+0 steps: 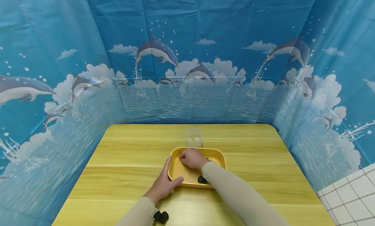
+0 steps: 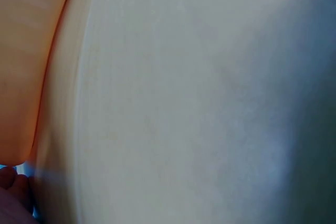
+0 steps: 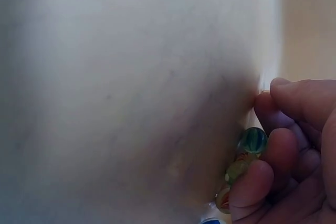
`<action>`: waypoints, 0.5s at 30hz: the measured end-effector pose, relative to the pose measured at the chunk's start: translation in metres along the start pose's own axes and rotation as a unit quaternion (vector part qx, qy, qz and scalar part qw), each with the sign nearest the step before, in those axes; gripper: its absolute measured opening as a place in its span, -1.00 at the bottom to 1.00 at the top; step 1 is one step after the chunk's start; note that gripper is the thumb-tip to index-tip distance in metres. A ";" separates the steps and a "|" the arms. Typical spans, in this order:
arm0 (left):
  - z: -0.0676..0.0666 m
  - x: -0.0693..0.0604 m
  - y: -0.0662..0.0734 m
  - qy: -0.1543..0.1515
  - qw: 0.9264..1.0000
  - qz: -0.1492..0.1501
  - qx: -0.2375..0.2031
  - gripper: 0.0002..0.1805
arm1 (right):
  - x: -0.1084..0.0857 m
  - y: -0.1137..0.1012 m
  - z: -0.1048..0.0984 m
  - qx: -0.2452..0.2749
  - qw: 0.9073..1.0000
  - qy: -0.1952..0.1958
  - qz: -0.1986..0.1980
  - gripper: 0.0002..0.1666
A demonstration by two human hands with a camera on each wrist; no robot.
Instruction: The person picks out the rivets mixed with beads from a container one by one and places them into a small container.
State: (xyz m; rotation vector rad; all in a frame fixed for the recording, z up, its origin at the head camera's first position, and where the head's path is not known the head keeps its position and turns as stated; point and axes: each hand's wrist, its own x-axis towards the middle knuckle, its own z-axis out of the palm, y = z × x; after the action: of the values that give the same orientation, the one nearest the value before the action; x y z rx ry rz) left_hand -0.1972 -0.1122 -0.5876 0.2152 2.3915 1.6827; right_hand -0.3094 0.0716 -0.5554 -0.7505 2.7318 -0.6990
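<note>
A yellow plastic tray stands on the table. My left hand holds its near left corner, fingers along the outer left wall and thumb over the near rim. My right hand is inside the tray at the far left. In the right wrist view its thumb and index finger pinch something tiny, mostly hidden, perhaps a marble. Several glass marbles, including a green-blue one, sit beside the curled fingers; whether these touch them, I cannot tell. Only the tray's orange-looking side wall shows in the left wrist view.
Just behind the tray stands a clear plastic container with a few small yellowish things in it. The wood-grain table has rounded far corners. A blue dolphin-print curtain surrounds its far side and both flanks. Black devices hang at both wrists.
</note>
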 end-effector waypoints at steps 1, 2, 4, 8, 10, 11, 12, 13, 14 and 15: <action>0.000 0.000 0.000 0.000 1.000 -0.001 0.001 0.16 | 0.000 0.000 0.000 -0.003 1.000 0.002 -0.002 -0.76; 0.000 0.000 0.000 -0.001 1.000 -0.002 0.001 0.16 | 0.000 -0.001 0.001 -0.003 1.000 0.004 -0.002 -0.76; 0.000 -0.001 0.001 -0.004 1.000 -0.003 -0.001 0.15 | -0.001 -0.001 0.001 -0.004 1.000 0.007 -0.004 -0.77; 0.000 -0.001 0.001 -0.004 1.000 -0.002 -0.002 0.15 | -0.002 -0.002 0.000 -0.002 1.000 0.011 -0.001 -0.77; 0.000 -0.001 0.002 -0.002 1.000 -0.001 -0.002 0.15 | -0.001 -0.002 0.000 0.000 1.000 0.012 0.001 -0.76; 0.000 -0.001 0.002 -0.002 1.000 -0.001 -0.001 0.15 | -0.001 -0.002 0.000 0.000 1.000 0.012 0.003 -0.76; 0.000 -0.001 0.002 -0.001 1.000 -0.001 -0.001 0.15 | -0.001 -0.003 0.000 -0.001 1.000 0.011 0.004 -0.75; 0.000 -0.001 0.002 -0.001 1.000 -0.002 -0.002 0.16 | -0.001 -0.003 0.000 -0.001 1.000 0.011 0.006 -0.75; 0.000 -0.001 0.002 -0.002 1.000 -0.002 -0.002 0.16 | 0.000 -0.003 0.001 -0.003 1.000 0.010 0.008 -0.74; 0.000 -0.001 0.002 -0.002 1.000 -0.002 -0.003 0.16 | 0.000 -0.004 0.000 -0.006 1.000 0.010 0.008 -0.75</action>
State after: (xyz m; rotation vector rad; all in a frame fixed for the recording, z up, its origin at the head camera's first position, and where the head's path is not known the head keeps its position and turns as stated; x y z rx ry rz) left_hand -0.1962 -0.1121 -0.5856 0.2129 2.3834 1.6855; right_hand -0.3076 0.0688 -0.5539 -0.7274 2.7586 -0.6902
